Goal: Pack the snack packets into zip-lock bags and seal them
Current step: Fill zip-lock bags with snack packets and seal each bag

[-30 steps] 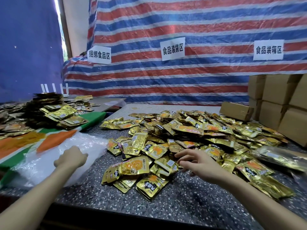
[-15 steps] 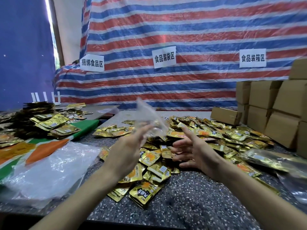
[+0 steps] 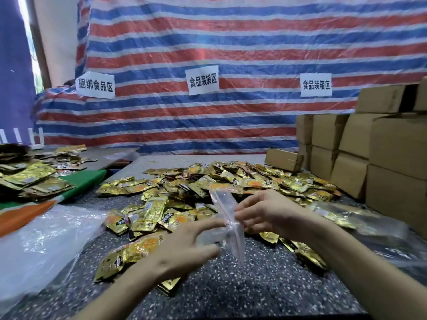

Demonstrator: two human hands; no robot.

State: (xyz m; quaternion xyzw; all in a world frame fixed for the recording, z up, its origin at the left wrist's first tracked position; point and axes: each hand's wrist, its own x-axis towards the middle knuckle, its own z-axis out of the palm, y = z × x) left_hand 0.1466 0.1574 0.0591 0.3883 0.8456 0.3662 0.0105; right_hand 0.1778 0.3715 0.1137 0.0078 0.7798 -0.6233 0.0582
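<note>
The speckled table (image 3: 254, 287) is still buried under that big gold pile of snack packets (image 3: 231, 181), but a second ago both hands were apart and bagless, and now an empty clear zip-lock bag (image 3: 236, 239) hangs just in front of the pile's near edge. Left hand (image 3: 184, 248) pinches its lower part, right hand (image 3: 265, 213) pinches by the red zip strip (image 3: 225, 213), so I'd guess it's being opened for filling.
</note>
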